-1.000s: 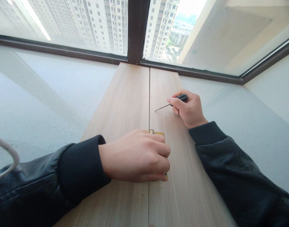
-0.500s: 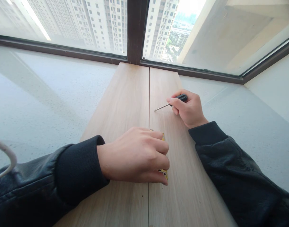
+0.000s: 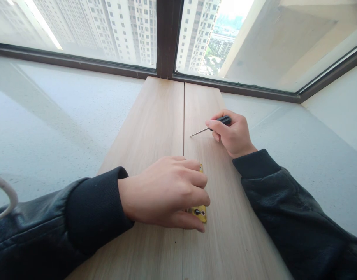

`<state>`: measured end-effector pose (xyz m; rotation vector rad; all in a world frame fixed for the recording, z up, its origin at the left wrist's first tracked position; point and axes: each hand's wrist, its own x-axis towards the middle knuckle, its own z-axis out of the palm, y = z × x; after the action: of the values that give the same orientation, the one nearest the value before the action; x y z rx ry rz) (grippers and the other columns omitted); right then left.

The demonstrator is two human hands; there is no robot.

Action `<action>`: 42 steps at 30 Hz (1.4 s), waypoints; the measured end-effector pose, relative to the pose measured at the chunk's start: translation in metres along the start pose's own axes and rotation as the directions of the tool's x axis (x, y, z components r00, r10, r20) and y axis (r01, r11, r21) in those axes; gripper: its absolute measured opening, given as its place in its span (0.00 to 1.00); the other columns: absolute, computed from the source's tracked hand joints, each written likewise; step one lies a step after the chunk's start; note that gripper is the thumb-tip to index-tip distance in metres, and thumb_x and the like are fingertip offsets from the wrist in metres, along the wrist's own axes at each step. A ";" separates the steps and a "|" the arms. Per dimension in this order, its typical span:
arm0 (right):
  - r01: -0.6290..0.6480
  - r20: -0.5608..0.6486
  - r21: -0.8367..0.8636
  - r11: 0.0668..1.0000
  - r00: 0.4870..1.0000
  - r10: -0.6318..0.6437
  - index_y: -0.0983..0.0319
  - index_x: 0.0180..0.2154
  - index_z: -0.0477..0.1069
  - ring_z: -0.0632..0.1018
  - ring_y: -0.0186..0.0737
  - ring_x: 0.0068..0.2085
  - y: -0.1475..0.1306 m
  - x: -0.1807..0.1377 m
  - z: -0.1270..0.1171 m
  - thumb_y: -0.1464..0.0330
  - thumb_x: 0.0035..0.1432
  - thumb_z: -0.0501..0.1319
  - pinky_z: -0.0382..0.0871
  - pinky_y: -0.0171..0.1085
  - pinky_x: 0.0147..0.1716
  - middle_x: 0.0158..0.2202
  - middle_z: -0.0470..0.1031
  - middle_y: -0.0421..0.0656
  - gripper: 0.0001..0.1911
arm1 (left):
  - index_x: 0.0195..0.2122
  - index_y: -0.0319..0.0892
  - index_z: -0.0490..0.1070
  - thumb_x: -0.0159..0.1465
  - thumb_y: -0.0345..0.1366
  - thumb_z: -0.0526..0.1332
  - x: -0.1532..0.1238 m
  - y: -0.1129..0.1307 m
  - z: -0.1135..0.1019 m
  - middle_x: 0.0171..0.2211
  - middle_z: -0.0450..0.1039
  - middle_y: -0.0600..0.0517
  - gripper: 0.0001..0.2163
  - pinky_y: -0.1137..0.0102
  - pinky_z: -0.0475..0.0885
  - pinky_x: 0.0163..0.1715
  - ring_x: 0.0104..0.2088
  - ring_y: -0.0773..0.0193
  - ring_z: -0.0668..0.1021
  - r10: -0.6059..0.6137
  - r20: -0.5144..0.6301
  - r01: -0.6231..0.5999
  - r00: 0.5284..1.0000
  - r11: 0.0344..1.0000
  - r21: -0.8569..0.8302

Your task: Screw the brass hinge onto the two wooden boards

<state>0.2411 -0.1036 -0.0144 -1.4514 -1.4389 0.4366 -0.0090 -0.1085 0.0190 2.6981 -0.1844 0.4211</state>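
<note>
My left hand (image 3: 169,192) lies curled over a brass-coloured hinge (image 3: 200,213) that sits across the seam between two light wooden boards (image 3: 155,116). Only the hinge's right edge and a dark cross-head screw at its lower corner show past my fingers. My right hand (image 3: 232,134) rests on the right-hand board farther back, closed round a small screwdriver (image 3: 213,125) with a black handle. The thin metal shaft points left toward the seam, its tip just above the board. Both arms wear dark sleeves.
The boards lie on a pale speckled window ledge (image 3: 55,116) and run up to a dark window frame (image 3: 166,46). High-rise buildings show through the glass. A white cable (image 3: 4,190) curves in at the far left edge.
My left hand has shifted slightly back toward me, and more of the hinge's lower corner with its screw shows. The hinge pin at the top is covered by my fingers. My right hand has stayed put.
</note>
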 end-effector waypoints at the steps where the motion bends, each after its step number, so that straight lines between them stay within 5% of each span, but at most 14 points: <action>1: -0.001 -0.001 0.000 1.000 1.000 0.001 0.65 0.33 0.70 0.70 0.29 0.26 0.000 0.000 0.000 0.64 0.69 0.67 0.68 0.29 0.25 0.27 0.68 0.34 0.14 | 0.34 0.42 0.79 0.68 0.48 0.67 0.000 0.000 0.000 0.30 0.75 0.51 0.14 0.64 0.65 0.32 0.34 0.61 0.71 -0.001 -0.011 0.001 1.000 1.000 0.007; 12: -0.006 0.000 0.033 0.999 1.000 0.006 0.65 0.31 0.69 0.67 0.27 0.24 -0.003 0.000 0.000 0.66 0.68 0.68 0.65 0.28 0.22 0.25 0.66 0.33 0.14 | 0.28 0.41 0.75 0.70 0.36 0.63 0.001 0.002 0.005 0.30 0.76 0.53 0.12 0.63 0.65 0.32 0.33 0.63 0.70 0.021 -0.006 -0.021 1.000 1.000 -0.010; 21: -0.030 0.015 0.059 0.998 0.999 0.029 0.65 0.31 0.69 0.65 0.26 0.22 -0.005 -0.001 0.001 0.67 0.67 0.69 0.61 0.27 0.20 0.24 0.65 0.32 0.14 | 0.31 0.41 0.77 0.70 0.34 0.61 0.003 0.001 0.003 0.31 0.77 0.53 0.10 0.61 0.64 0.34 0.35 0.62 0.70 0.011 0.049 -0.008 0.999 0.999 -0.051; 30: -0.045 0.010 0.073 0.996 0.999 0.044 0.65 0.31 0.69 0.67 0.26 0.23 -0.003 -0.001 0.000 0.69 0.66 0.70 0.62 0.26 0.21 0.25 0.66 0.33 0.13 | 0.36 0.42 0.83 0.70 0.38 0.64 0.000 -0.005 -0.002 0.30 0.77 0.53 0.09 0.63 0.63 0.36 0.35 0.63 0.71 -0.004 -0.030 -0.001 1.000 0.988 -0.157; 42: -0.235 0.069 0.115 0.965 0.971 0.228 0.65 0.39 0.71 0.68 0.26 0.23 -0.005 0.002 0.003 0.63 0.72 0.64 0.65 0.27 0.21 0.29 0.69 0.35 0.12 | 0.34 0.41 0.83 0.69 0.35 0.66 0.006 -0.004 -0.001 0.29 0.77 0.53 0.08 0.65 0.63 0.37 0.34 0.65 0.70 0.033 -0.018 -0.036 0.999 0.980 -0.197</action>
<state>0.2366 -0.1019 -0.0103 -1.5232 -1.2655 0.7044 -0.0024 -0.1046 0.0199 2.4996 -0.2557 0.4098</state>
